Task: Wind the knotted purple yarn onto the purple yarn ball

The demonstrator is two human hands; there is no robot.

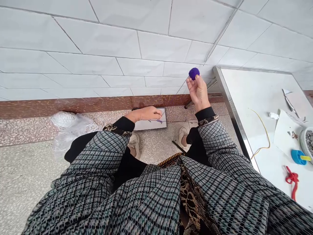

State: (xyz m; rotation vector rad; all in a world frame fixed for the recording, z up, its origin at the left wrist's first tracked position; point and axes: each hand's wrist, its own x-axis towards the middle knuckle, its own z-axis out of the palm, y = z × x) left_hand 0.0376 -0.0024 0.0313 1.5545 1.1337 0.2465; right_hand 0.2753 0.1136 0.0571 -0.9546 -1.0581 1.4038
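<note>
My right hand is raised in front of the tiled wall, with its fingertips closed on a small ball of purple yarn. Lower down and to the left, my left hand hangs over a white rectangular board with a dark rim on the floor. Its fingers are curled together; whatever is between them is too small to make out. Short purple strands show just below those fingertips, against the white surface. Whether they touch the hand I cannot tell.
A white-topped metal table stands at right, bearing a yellow cord, a red ribbon-like item, a blue round item and a bowl. Clear plastic bags lie on the floor at left. A tiled wall rises ahead.
</note>
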